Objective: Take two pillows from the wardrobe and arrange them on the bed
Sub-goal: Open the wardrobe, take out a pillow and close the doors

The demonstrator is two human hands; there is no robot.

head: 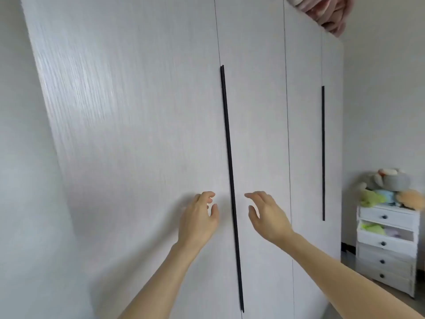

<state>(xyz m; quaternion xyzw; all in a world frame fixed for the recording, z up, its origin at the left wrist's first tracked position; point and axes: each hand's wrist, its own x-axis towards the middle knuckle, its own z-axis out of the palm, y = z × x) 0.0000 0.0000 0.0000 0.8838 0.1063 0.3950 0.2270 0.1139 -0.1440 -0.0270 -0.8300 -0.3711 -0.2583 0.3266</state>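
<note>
Left hand (199, 218), right hand (268, 217) flank wardrobe (138, 134) handle (230, 180), seemingly untouched.

Pink bundle (326, 12) cropped atop wardrobe (138, 111)

pale grey wardrobe (138, 111), black handle (230, 180)

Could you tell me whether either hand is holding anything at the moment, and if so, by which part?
Nothing is held: the left hand and right hand are open, on either side of the wardrobe's long dark handle.
</note>
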